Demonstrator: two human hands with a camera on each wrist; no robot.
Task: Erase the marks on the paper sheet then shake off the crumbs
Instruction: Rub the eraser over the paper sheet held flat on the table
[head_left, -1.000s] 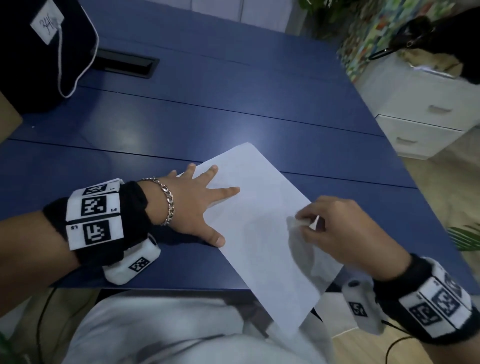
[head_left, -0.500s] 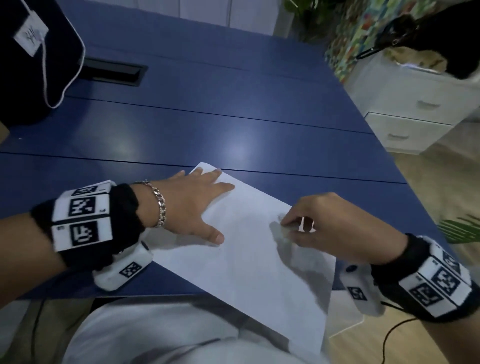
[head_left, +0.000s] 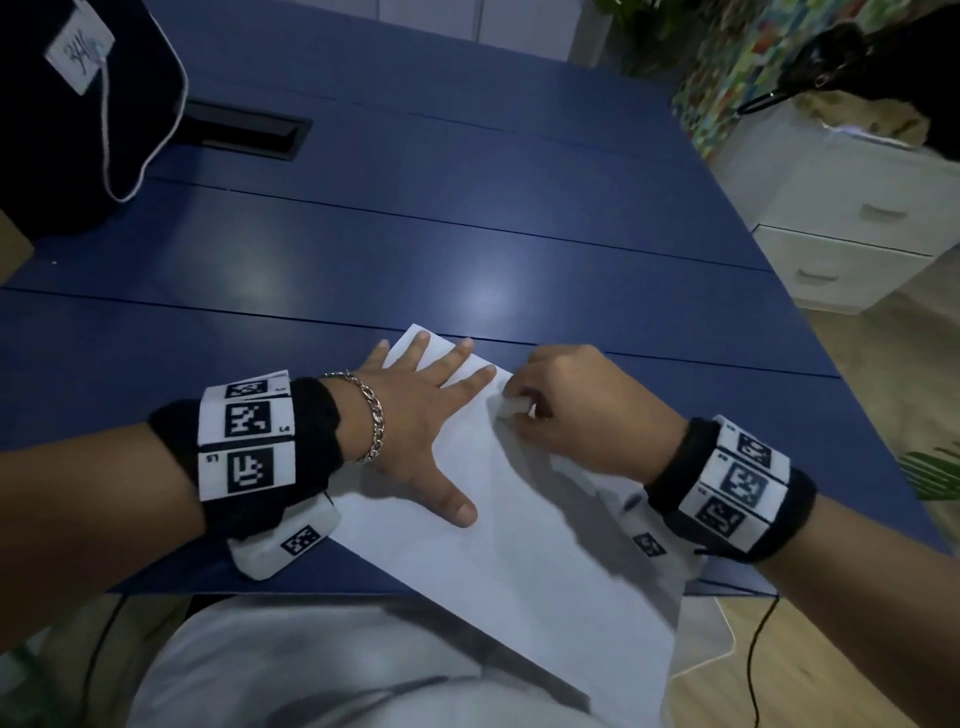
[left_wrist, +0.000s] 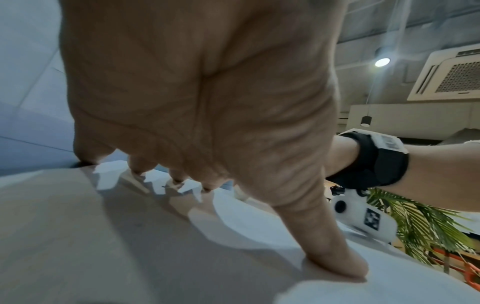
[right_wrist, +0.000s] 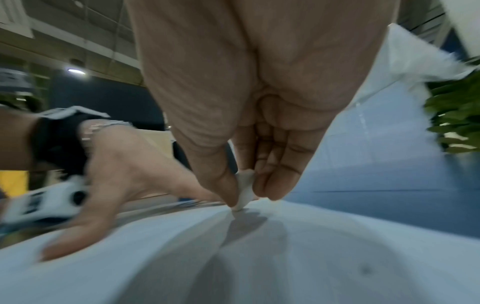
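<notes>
A white paper sheet (head_left: 519, 530) lies slantwise on the blue table (head_left: 415, 249), its near end hanging over the front edge. My left hand (head_left: 421, 415) presses flat on the sheet's far left part, fingers spread and straight. Just to its right, my right hand (head_left: 571, 410) pinches a small white eraser (head_left: 511, 406) between thumb and fingers, its tip down on the paper. In the right wrist view the eraser (right_wrist: 245, 191) touches the paper sheet (right_wrist: 259, 257) beside my left hand (right_wrist: 124, 174). In the left wrist view my left hand (left_wrist: 207, 102) lies spread on the paper sheet (left_wrist: 130, 246). No marks show clearly.
A black bag (head_left: 78, 104) with a white cord sits at the table's far left, beside a black cable slot (head_left: 244, 130). White drawers (head_left: 857, 234) stand to the right of the table. A plant (head_left: 930, 473) shows at the right edge.
The sheet has turned and slid toward me. My right hand with the eraser has moved up and left along the paper, close to my left hand's fingertips.
</notes>
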